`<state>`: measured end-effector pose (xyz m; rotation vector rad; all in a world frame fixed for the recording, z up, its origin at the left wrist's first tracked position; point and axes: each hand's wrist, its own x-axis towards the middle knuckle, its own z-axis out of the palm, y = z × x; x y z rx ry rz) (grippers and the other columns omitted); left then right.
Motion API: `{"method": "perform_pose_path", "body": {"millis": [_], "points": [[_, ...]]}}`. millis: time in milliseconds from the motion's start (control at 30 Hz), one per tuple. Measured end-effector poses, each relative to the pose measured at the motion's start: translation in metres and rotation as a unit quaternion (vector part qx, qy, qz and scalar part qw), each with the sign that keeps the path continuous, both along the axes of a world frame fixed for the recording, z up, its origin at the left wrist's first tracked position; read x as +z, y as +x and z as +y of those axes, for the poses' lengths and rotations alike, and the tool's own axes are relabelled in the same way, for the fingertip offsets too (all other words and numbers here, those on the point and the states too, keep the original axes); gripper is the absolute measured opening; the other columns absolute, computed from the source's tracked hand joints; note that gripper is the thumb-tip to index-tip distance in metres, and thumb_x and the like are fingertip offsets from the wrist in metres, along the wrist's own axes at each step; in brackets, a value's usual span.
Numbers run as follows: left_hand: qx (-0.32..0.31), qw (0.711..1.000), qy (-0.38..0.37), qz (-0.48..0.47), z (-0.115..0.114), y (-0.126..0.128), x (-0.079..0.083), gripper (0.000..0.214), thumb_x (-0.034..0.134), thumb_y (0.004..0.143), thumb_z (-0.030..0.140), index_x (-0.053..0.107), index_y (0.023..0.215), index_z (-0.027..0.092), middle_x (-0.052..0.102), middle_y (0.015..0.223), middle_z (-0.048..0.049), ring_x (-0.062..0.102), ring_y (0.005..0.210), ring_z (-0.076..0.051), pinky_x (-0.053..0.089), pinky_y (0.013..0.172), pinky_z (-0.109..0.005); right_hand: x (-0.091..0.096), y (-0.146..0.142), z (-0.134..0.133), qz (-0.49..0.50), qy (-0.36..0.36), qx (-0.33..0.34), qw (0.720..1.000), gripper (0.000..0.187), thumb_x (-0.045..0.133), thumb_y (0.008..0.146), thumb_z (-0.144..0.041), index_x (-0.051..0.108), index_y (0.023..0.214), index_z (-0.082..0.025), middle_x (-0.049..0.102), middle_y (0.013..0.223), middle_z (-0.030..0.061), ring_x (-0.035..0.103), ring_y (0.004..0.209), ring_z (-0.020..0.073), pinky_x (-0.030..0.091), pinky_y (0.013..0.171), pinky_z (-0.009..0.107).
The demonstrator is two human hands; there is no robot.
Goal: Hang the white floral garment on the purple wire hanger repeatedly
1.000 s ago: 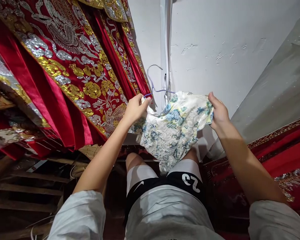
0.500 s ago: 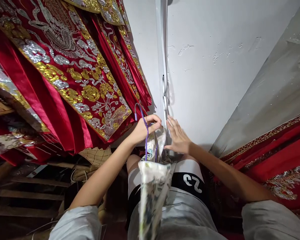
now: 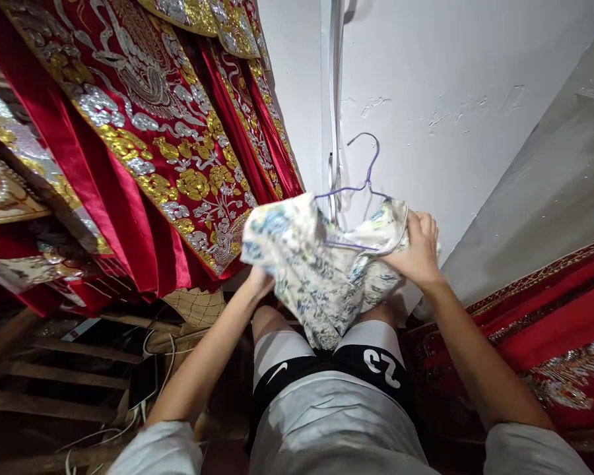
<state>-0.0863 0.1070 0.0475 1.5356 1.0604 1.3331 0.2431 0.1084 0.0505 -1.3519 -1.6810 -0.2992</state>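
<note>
The garment (image 3: 307,264) is showing crinkled cloth, the hanger (image 3: 368,182) is looking smooth, and the red drapes (image 3: 106,204) are gleaming like satin.

The right hand (image 3: 420,247) is gripping a white, blue-floral fabric garment (image 3: 311,277) near one shoulder (image 3: 398,214); the left hand (image 3: 261,278), partly hidden, is touching the opposite sleeve (image 3: 258,237). A thin purple wire hanger (image 3: 369,181) is protruding from the neckline (image 3: 371,234).

**Red Drapery (image 3: 103,211) Beside a Scuffed White Wall (image 3: 426,59)**

On the left, I see gold and silver embroidery (image 3: 193,185) crowding the fabric. A pale strip (image 3: 333,79) runs up the wall. Below, a dark flat device (image 3: 143,380) lies near white cords (image 3: 172,359) and wooden slats (image 3: 79,373); more red cloth (image 3: 539,323) glitters opposite.
</note>
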Motion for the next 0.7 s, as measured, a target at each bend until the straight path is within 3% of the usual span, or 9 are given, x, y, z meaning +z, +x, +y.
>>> {"method": "perform_pose_path", "body": {"millis": [33, 100, 200, 267, 333, 400, 500, 600, 700], "points": [[-0.003, 0.999, -0.014, -0.031, 0.002, -0.002, -0.015, 0.074, 0.039, 0.086, 0.083, 0.073, 0.112, 0.022, 0.075, 0.120, -0.0157, 0.065, 0.124, -0.038, 0.056, 0.099, -0.056, 0.006, 0.003, 0.003, 0.003, -0.011, -0.009, 1.000, 0.094, 0.080, 0.072, -0.056, 0.043, 0.154, -0.028, 0.051, 0.127, 0.0153, 0.048, 0.123, 0.0433, 0.040, 0.103, 0.059], [-0.017, 0.996, -0.026, -0.078, 0.004, 0.002, -0.048, 0.075, 0.045, 0.084, 0.084, 0.073, 0.114, 0.021, 0.073, 0.124, -0.0157, 0.059, 0.132, -0.038, 0.051, 0.106, -0.051, 0.016, 0.000, 0.008, -0.005, -0.027, -0.008, 1.000, 0.093, 0.079, 0.074, -0.056, 0.043, 0.155, -0.030, 0.052, 0.124, 0.0140, 0.048, 0.120, 0.0426, 0.039, 0.102, 0.059], [0.073, 0.994, 0.002, -0.077, 0.002, 0.022, -0.096, 0.060, 0.071, 0.078, 0.067, 0.071, 0.116, 0.020, 0.072, 0.129, -0.0137, 0.058, 0.134, -0.034, 0.043, 0.115, -0.045, 0.021, -0.016, 0.011, -0.024, -0.026, -0.005, 0.999, 0.094, 0.078, 0.075, -0.054, 0.041, 0.157, -0.029, 0.051, 0.124, 0.0143, 0.048, 0.121, 0.0420, 0.038, 0.102, 0.058], [0.135, 0.987, -0.022, -0.088, -0.002, 0.037, -0.123, 0.053, 0.079, 0.072, 0.055, 0.071, 0.108, 0.018, 0.074, 0.121, -0.0143, 0.064, 0.125, -0.034, 0.044, 0.112, -0.045, 0.020, -0.026, 0.009, -0.022, -0.014, -0.013, 1.000, 0.094, 0.078, 0.076, -0.052, 0.039, 0.158, -0.029, 0.050, 0.126, 0.0147, 0.048, 0.122, 0.0412, 0.037, 0.103, 0.057], [0.158, 0.979, -0.072, -0.110, -0.008, 0.050, -0.141, 0.046, 0.081, 0.068, 0.050, 0.071, 0.097, 0.016, 0.077, 0.109, -0.0149, 0.068, 0.116, -0.035, 0.048, 0.106, -0.046, 0.019, -0.032, 0.006, -0.014, -0.003, -0.021, 1.000, 0.092, 0.077, 0.076, -0.050, 0.039, 0.158, -0.029, 0.050, 0.127, 0.0146, 0.048, 0.122, 0.0404, 0.036, 0.104, 0.057], [0.149, 0.976, -0.110, -0.118, -0.014, 0.056, -0.150, 0.042, 0.082, 0.065, 0.048, 0.072, 0.090, 0.015, 0.078, 0.103, -0.0149, 0.070, 0.111, -0.035, 0.051, 0.102, -0.045, 0.019, -0.034, 0.004, -0.009, 0.003, -0.020, 1.000, 0.091, 0.076, 0.076, -0.047, 0.039, 0.158, -0.030, 0.050, 0.128, 0.0142, 0.048, 0.122, 0.0403, 0.036, 0.105, 0.058], [0.134, 0.977, -0.112, -0.125, -0.022, 0.054, -0.149, 0.041, 0.083, 0.065, 0.043, 0.074, 0.093, 0.015, 0.079, 0.107, -0.0150, 0.071, 0.111, -0.035, 0.052, 0.100, -0.043, 0.025, -0.038, 0.007, -0.007, 0.010, -0.003, 1.000, 0.093, 0.077, 0.074, -0.043, 0.038, 0.158, -0.030, 0.050, 0.130, 0.0141, 0.047, 0.124, 0.0413, 0.036, 0.106, 0.059], [0.159, 0.972, -0.085, -0.154, -0.025, 0.046, -0.144, 0.048, 0.083, 0.067, 0.041, 0.073, 0.105, 0.015, 0.077, 0.116, -0.0153, 0.070, 0.116, -0.033, 0.052, 0.103, -0.042, 0.031, -0.043, 0.005, -0.015, 0.010, 0.039, 0.999, 0.092, 0.076, 0.072, -0.037, 0.041, 0.157, -0.030, 0.052, 0.134, 0.0144, 0.049, 0.127, 0.0414, 0.037, 0.108, 0.059], [0.203, 0.961, -0.083, -0.167, -0.025, 0.037, -0.150, 0.049, 0.082, 0.067, 0.042, 0.070, 0.106, 0.016, 0.076, 0.115, -0.0144, 0.070, 0.115, -0.032, 0.052, 0.102, -0.041, 0.027, -0.044, -0.011, -0.018, 0.003, 0.097, 0.995, 0.085, 0.074, 0.073, -0.032, 0.048, 0.153, -0.032, 0.054, 0.143, 0.0133, 0.048, 0.134, 0.0413, 0.035, 0.113, 0.060]]}}
